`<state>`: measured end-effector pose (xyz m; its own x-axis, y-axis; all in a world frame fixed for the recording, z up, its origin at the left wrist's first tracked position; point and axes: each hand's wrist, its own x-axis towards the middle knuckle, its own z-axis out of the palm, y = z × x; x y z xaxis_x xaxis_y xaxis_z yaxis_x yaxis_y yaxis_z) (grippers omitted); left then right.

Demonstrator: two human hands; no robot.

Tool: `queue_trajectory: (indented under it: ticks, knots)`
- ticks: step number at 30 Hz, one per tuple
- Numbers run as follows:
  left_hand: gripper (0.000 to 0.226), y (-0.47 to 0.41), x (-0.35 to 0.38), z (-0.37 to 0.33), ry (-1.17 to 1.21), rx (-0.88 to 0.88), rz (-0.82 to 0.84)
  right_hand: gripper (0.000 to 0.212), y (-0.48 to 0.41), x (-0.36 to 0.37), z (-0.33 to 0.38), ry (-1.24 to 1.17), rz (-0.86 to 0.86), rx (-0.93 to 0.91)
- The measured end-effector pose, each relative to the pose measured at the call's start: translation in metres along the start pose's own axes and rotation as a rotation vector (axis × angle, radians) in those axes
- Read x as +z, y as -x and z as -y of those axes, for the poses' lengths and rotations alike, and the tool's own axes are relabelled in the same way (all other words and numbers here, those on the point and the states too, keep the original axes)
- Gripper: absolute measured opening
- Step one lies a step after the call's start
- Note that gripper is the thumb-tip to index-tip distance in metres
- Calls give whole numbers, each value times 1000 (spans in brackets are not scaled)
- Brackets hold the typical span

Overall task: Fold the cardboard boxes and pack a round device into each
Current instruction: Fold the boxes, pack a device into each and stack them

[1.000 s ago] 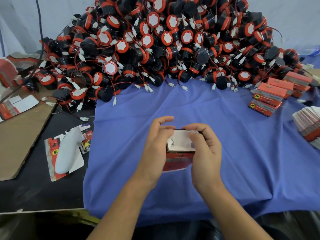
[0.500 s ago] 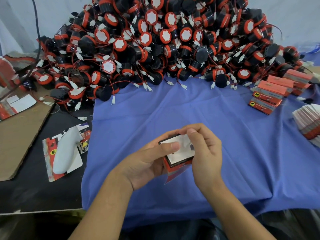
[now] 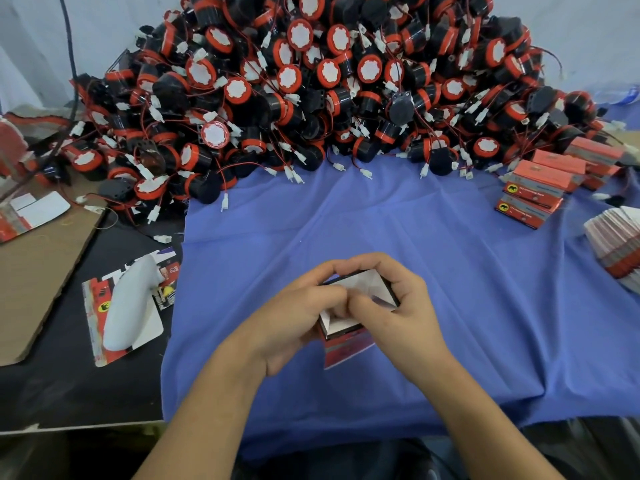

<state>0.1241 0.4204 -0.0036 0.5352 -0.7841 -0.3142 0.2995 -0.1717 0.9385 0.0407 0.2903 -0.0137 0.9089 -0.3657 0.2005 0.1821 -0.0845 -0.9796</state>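
Observation:
A small red cardboard box (image 3: pixel 346 344) with a white inside is held above the blue cloth (image 3: pixel 450 271), its open end up and turned cornerwise. My left hand (image 3: pixel 294 317) grips it from the left, thumb pressing over the opening. My right hand (image 3: pixel 398 313) grips it from the right, fingers curled over the far rim and thumb on a white flap. A big heap of round black and red devices (image 3: pixel 329 91) with red wires and white plugs fills the back of the table.
Folded red boxes (image 3: pixel 540 188) are stacked at the right, with a fanned pile of flat box blanks (image 3: pixel 620 244) at the right edge. A white handle-shaped object (image 3: pixel 128 306) lies on a printed card at the left, beside brown cardboard (image 3: pixel 38 271).
The box has turned cornerwise between my hands. My left thumb and right thumb have moved in over the opening, pushing the white flaps inward.

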Motion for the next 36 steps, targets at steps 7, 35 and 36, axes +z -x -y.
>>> queue_trajectory:
  ticks: [7,35,36]
  knots:
    - [55,3,-3,-3,-132,-12,-6,40,0,-6,3,-22,71,8]
    - [76,1,-8,23,147,156,225,34,4,-8,-6,-51,-76,-187]
    - [81,2,-9,23,72,149,115,36,4,-10,-9,-5,-120,-197]
